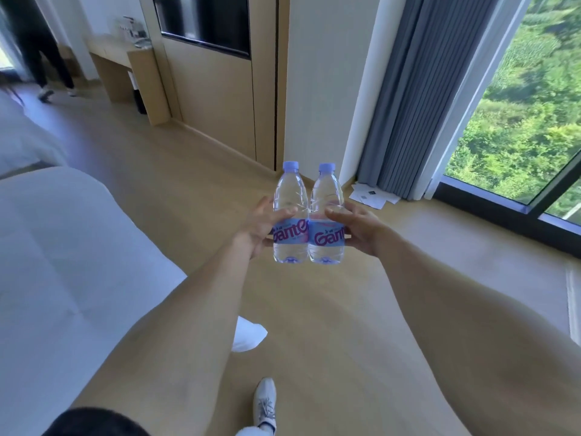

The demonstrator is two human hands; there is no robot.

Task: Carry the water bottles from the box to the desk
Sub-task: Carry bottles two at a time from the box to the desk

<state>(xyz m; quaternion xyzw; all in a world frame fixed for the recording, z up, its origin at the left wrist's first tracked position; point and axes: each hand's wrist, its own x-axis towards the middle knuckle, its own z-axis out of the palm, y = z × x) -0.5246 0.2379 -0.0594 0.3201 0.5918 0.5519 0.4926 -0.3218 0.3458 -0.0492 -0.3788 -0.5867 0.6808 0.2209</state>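
Left hand (262, 226) and right hand (356, 226) each grip an upright bottle (290, 215), touching beside the bed (63, 247); keep them level toward the desk (110, 48).

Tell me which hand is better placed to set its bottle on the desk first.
Probably the left hand: its bottle is on the side of the desk, far left. The right hand is farther.

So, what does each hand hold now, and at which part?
The left hand grips the left water bottle around its middle, at the label's top edge. The right hand grips the right water bottle at the same height.
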